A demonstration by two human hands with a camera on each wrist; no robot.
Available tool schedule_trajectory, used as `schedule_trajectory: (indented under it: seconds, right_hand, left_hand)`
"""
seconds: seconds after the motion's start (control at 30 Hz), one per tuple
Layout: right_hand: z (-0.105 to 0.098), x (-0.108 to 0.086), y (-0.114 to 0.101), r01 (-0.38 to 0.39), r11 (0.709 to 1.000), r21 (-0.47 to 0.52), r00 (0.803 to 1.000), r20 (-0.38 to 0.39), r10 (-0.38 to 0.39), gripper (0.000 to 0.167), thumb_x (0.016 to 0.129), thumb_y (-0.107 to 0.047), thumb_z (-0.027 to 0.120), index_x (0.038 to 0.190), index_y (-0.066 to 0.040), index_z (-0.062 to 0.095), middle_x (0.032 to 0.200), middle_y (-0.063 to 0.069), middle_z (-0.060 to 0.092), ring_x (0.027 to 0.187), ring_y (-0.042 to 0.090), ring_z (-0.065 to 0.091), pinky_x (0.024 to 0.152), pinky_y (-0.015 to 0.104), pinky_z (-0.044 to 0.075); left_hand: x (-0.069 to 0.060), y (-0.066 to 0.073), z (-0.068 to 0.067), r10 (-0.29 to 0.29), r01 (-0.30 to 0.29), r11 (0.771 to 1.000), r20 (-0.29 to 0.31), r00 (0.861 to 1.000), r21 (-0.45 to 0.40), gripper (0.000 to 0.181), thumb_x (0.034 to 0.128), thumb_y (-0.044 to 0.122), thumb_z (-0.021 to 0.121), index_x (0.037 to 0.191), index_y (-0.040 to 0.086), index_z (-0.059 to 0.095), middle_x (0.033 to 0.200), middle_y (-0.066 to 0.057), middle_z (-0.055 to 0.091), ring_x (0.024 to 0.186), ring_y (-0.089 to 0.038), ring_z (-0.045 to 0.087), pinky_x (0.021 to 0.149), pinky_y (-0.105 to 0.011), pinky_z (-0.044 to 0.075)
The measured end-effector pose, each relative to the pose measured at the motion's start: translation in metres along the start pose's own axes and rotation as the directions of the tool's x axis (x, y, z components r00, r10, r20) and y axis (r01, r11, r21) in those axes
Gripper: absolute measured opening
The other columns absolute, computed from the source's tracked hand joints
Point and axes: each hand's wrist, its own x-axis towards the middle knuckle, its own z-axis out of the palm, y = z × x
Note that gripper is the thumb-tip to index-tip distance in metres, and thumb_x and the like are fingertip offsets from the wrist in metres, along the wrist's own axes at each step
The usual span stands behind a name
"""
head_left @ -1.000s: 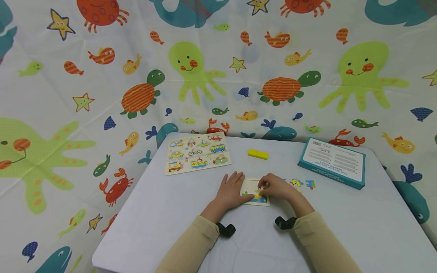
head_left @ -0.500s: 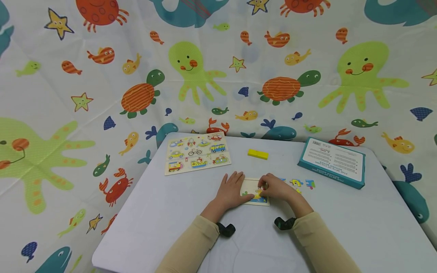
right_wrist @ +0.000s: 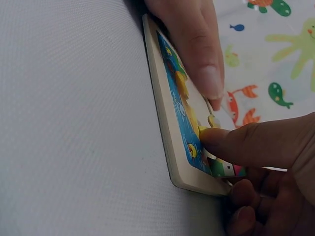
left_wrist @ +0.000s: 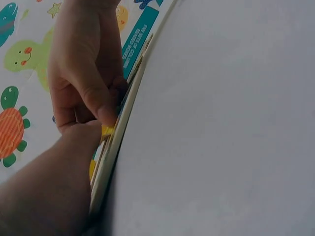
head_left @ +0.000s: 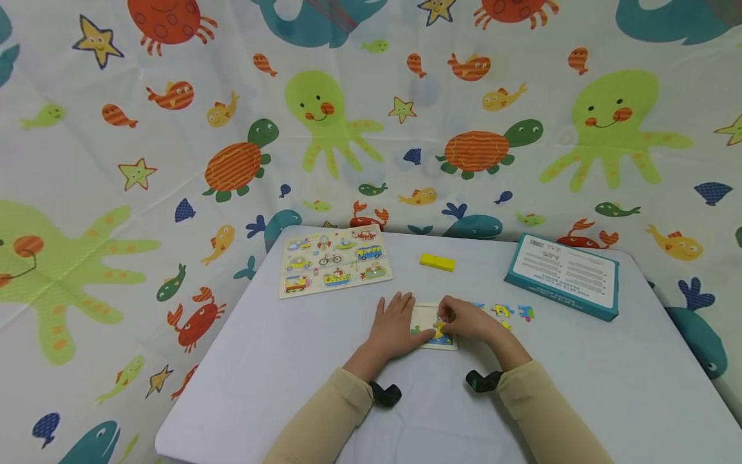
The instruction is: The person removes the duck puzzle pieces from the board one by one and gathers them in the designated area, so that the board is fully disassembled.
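Observation:
A small wooden jigsaw puzzle board (head_left: 424,314) lies on the white table, partly filled with a blue and yellow picture along its near side. My left hand (head_left: 391,328) rests at the board's left edge, its fingers extended and its thumb reaching over onto the picture. At the board's right side, my right hand (head_left: 466,319) pinches a puzzle piece (right_wrist: 227,168) between thumb and curled fingers; most of the piece is hidden. In the right wrist view the right thumb (right_wrist: 226,145) presses close to the yellow part of the picture.
Loose puzzle pieces (head_left: 502,310) lie just right of the board. Behind are a wooden vehicle puzzle (head_left: 336,261) at left, a yellow block (head_left: 437,262), and a teal box (head_left: 565,274) at right. A sea-animal cloth (head_left: 429,116) hangs behind the table.
My left thumb has slid slightly to the right over the picture, and the left wrist has shifted a little with it. The right hand stays at nearly the same spot.

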Motion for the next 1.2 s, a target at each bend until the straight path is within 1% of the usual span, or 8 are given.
schedule_trajectory:
  seconds: [0.13,0.23,0.43,0.6,0.67,0.83,1.0,1.2]
  right_hand:
    - [0.001,-0.001,0.0,0.012,1.0,0.011,1.0,-0.005,-0.012,0.023,0.086,-0.012,0.073,0.097,-0.015,0.053,0.085,0.002,0.054,0.08,0.018,0.051,0.069,0.031,0.041]
    - [0.0,-0.002,0.0,0.024,1.0,0.019,1.0,-0.008,-0.024,0.02,0.089,-0.012,0.07,0.097,-0.015,0.053,0.085,0.002,0.054,0.08,0.018,0.051,0.069,0.031,0.041]
    - [-0.002,-0.003,0.002,0.043,0.999,0.026,0.999,-0.021,-0.043,0.009,0.095,-0.014,0.064,0.095,-0.016,0.056,0.09,0.0,0.059,0.084,0.018,0.053,0.073,0.032,0.044]
    - [-0.005,-0.003,0.001,0.02,0.999,0.045,0.998,-0.055,-0.017,0.006,0.096,-0.014,0.062,0.097,-0.016,0.057,0.093,0.001,0.06,0.084,0.018,0.053,0.072,0.031,0.044]
    - [-0.008,-0.003,-0.001,0.005,0.998,0.061,0.998,-0.068,-0.001,0.005,0.096,-0.015,0.062,0.098,-0.017,0.058,0.095,0.001,0.06,0.085,0.019,0.053,0.072,0.031,0.044]
    - [-0.016,-0.006,0.0,-0.007,0.998,0.067,0.996,-0.086,0.013,0.005,0.097,-0.018,0.061,0.101,-0.017,0.059,0.098,0.002,0.061,0.087,0.02,0.053,0.072,0.031,0.044]
    - [-0.026,-0.011,0.009,-0.011,0.997,0.076,0.996,-0.09,0.018,0.006,0.099,-0.021,0.06,0.103,-0.018,0.059,0.099,0.003,0.06,0.084,0.02,0.053,0.069,0.03,0.045]
    - [-0.04,-0.024,0.025,-0.03,0.995,0.092,0.994,-0.104,0.04,0.009,0.1,-0.025,0.059,0.105,-0.018,0.058,0.1,0.004,0.061,0.083,0.02,0.055,0.069,0.031,0.049]
  left_hand:
    - [-0.001,0.01,0.005,-0.05,0.05,0.999,0.006,0.999,0.021,0.107,0.0816,0.087,0.037,0.157,0.012,0.025,0.164,-0.004,0.026,0.153,-0.027,0.018,0.121,-0.061,0.01]
    - [-0.001,0.015,0.007,-0.075,0.074,0.997,0.006,0.997,0.029,0.108,0.0809,0.087,0.038,0.158,0.012,0.024,0.165,-0.004,0.024,0.154,-0.027,0.016,0.121,-0.061,0.009]
    - [-0.001,0.016,0.005,-0.085,0.085,0.996,0.023,0.996,0.016,0.109,0.0804,0.087,0.039,0.158,0.013,0.023,0.165,-0.004,0.022,0.154,-0.027,0.015,0.121,-0.061,0.008]
    - [-0.001,0.018,0.002,-0.096,0.096,0.995,0.043,0.994,0.011,0.109,0.0803,0.087,0.041,0.159,0.013,0.022,0.166,-0.004,0.021,0.154,-0.026,0.014,0.122,-0.061,0.008]
    - [-0.002,0.018,0.001,-0.096,0.096,0.995,0.043,0.994,0.009,0.109,0.0803,0.086,0.042,0.158,0.013,0.023,0.166,-0.003,0.022,0.154,-0.027,0.014,0.121,-0.061,0.008]
    - [-0.002,0.018,0.002,-0.094,0.093,0.996,0.033,0.995,0.012,0.108,0.0801,0.086,0.042,0.158,0.013,0.024,0.165,-0.003,0.023,0.154,-0.027,0.016,0.121,-0.061,0.008]
    - [-0.001,0.017,0.004,-0.097,0.096,0.995,0.022,0.995,0.03,0.109,0.0794,0.088,0.041,0.158,0.014,0.023,0.165,-0.003,0.023,0.154,-0.026,0.015,0.122,-0.06,0.009]
    - [-0.001,0.016,0.006,-0.097,0.096,0.995,0.017,0.995,0.041,0.11,0.0789,0.089,0.039,0.158,0.014,0.023,0.165,-0.002,0.024,0.154,-0.026,0.016,0.122,-0.06,0.009]
